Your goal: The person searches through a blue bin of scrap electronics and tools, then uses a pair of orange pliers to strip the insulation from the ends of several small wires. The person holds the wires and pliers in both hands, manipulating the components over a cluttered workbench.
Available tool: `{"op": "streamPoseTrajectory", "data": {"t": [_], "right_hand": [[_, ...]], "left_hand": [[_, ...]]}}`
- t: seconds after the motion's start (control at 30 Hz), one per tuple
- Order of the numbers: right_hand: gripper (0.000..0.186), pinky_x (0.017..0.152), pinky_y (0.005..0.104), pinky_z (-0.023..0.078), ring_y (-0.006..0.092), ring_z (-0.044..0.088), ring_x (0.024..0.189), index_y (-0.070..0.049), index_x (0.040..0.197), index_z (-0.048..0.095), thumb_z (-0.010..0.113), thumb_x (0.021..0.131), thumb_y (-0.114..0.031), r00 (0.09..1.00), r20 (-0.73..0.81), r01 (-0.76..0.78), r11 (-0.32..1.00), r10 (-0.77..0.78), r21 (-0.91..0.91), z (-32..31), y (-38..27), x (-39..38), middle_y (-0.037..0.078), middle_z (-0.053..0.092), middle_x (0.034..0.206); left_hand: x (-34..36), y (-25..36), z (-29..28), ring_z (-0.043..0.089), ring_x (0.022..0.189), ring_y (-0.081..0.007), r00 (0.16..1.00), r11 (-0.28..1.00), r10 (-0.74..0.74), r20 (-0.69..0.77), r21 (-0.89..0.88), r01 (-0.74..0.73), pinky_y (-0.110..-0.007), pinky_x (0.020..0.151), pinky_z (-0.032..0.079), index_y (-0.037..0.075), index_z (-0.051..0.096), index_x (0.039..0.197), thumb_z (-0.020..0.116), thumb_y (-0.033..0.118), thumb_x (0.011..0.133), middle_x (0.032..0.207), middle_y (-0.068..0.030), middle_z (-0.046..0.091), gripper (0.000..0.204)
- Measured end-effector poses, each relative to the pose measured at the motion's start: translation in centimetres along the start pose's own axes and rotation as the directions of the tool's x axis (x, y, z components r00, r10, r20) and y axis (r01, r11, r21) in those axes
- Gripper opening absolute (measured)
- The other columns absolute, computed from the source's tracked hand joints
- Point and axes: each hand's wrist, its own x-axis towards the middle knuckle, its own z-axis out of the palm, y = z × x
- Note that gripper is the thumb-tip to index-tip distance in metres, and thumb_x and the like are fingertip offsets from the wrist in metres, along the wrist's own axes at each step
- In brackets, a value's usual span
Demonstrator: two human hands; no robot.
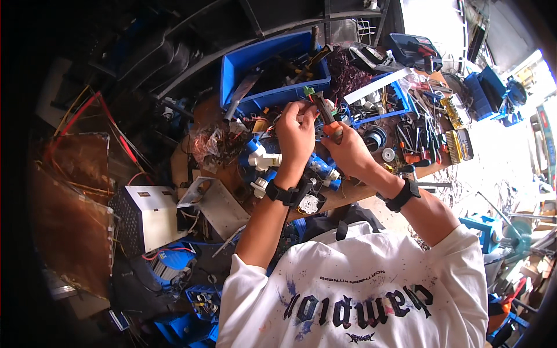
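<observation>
My right hand (355, 153) is wrapped round a pair of pliers with orange grips (332, 123); their dark metal jaws point up and left. A small green piece (308, 91) shows at the tip of the jaws. Close beside the tool, my left hand (297, 136) is closed in a pinch, and its fingertips come near the jaws. What it holds is too small to make out. Below my left hand, blue and white plug-like fittings (264, 158) lie on the wooden bench (342, 197), with a blue cylindrical fitting (322, 167) between my forearms.
A blue bin (232, 75) with tools stands behind my hands. Right of it are a blue tray of small parts (400, 87), a row of hand tools (418, 139) and yellow bit cases (458, 145). A white metal casing (152, 214) sits at the left, near a rusty panel (75, 203).
</observation>
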Motion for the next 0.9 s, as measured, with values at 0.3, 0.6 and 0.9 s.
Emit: {"op": "streamPoseTrajectory", "data": {"t": [0.3,0.6,0.9], "right_hand": [[0.036,0.074,0.0406,0.051,0.0358,0.066,0.085,0.0,0.109,0.057,0.069,0.082,-0.021,0.996,0.006,0.084,0.995,-0.084,-0.047,0.1,1.1,0.9,0.021,0.066,0.087],[0.025,0.058,0.0268,0.051,0.0128,0.063,0.063,0.0,0.106,0.056,0.066,0.085,-0.01,0.965,0.261,-0.102,0.936,0.01,0.338,-1.9,-0.6,0.3,0.006,0.062,0.075],[0.029,0.071,0.0295,0.055,0.017,0.066,0.078,0.003,0.114,0.055,0.061,0.086,-0.006,0.926,0.373,-0.197,0.915,0.055,0.352,-4.6,-2.5,-0.4,0.011,0.066,0.095]], "left_hand": [[0.6,-1.6,-0.1,0.061,0.071,-0.0099,0.963,0.895,-0.211,0.164,-0.362,0.258,-0.026,0.065,0.048,0.002,0.057,0.099,0.051,0.012,0.098,0.085,-0.0053,0.066,0.012],[0.9,-0.4,-0.8,0.056,0.074,-0.0081,0.963,0.926,-0.165,0.212,-0.303,0.226,-0.025,0.068,0.046,0.004,0.056,0.1,0.049,0.012,0.099,0.088,-0.0018,0.062,0.012],[1.3,-0.2,-1.7,0.052,0.073,-0.0044,0.936,0.836,-0.171,0.308,-0.458,0.303,-0.02,0.065,0.042,0.006,0.057,0.099,0.048,0.015,0.101,0.086,0.0016,0.06,0.013]]}}
